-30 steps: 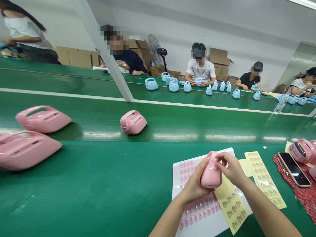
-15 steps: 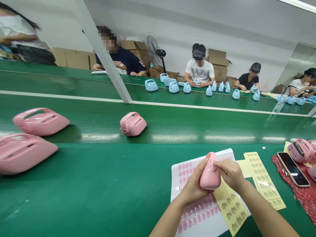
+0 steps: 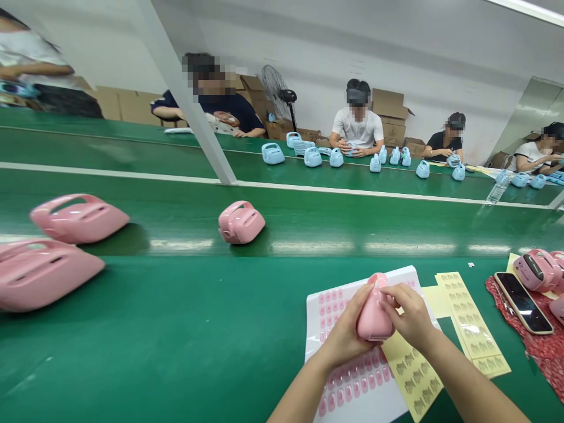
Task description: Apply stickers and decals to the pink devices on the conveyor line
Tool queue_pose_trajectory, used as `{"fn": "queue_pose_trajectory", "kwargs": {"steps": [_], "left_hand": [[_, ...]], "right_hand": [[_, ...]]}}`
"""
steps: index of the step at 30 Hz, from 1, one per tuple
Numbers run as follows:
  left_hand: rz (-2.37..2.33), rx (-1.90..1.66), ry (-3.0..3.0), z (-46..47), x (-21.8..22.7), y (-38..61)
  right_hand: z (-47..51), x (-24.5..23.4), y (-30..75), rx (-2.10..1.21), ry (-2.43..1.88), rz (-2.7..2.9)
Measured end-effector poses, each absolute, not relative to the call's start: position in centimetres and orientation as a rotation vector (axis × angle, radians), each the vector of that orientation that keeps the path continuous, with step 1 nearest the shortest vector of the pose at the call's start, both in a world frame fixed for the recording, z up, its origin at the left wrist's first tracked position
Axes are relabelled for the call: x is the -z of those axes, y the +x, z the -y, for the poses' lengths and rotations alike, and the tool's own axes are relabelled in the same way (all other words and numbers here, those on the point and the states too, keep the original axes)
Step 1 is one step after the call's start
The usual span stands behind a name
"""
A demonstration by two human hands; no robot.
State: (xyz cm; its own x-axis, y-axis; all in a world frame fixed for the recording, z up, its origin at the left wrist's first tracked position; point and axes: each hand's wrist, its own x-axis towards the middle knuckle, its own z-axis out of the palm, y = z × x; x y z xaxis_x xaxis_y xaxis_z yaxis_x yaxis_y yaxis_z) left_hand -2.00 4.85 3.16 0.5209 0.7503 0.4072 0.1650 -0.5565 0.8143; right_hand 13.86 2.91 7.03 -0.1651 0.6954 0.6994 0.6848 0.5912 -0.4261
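Note:
Both my hands hold one small pink plastic housing [image 3: 372,314] above a white sheet of pink stickers [image 3: 352,376]. My left hand [image 3: 346,335] wraps round its left side and underside. My right hand [image 3: 408,317] presses its fingertips together on the housing's upper right face. Yellow label sheets [image 3: 469,320] lie just right of my hands on the green table [image 3: 176,341].
Three more pink housings [image 3: 241,222] lie on the green conveyor belt, two at far left [image 3: 79,217]. A phone [image 3: 523,302] on a red cloth and another pink housing [image 3: 535,269] sit at right. Several people work with blue housings [image 3: 312,157] across the line.
My right hand's fingers have slid lower over the housing's face and the housing has tipped slightly. The person at the far left of the line has shifted.

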Motion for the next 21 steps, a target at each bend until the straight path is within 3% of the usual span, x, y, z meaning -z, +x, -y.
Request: {"fn": "queue_pose_trajectory", "kwargs": {"steps": [13,21], "left_hand": [[-0.682,-1.176,2.183,-5.0,-2.0,-1.4],[-0.79,-1.197,1.7,-4.1,-2.0,-1.5]], "right_hand": [[-3.2,-6.2,12.5,-0.57,-1.237,1.426],[-5.1,-5.0,13.6,-1.136,-1.211,1.083]]}}
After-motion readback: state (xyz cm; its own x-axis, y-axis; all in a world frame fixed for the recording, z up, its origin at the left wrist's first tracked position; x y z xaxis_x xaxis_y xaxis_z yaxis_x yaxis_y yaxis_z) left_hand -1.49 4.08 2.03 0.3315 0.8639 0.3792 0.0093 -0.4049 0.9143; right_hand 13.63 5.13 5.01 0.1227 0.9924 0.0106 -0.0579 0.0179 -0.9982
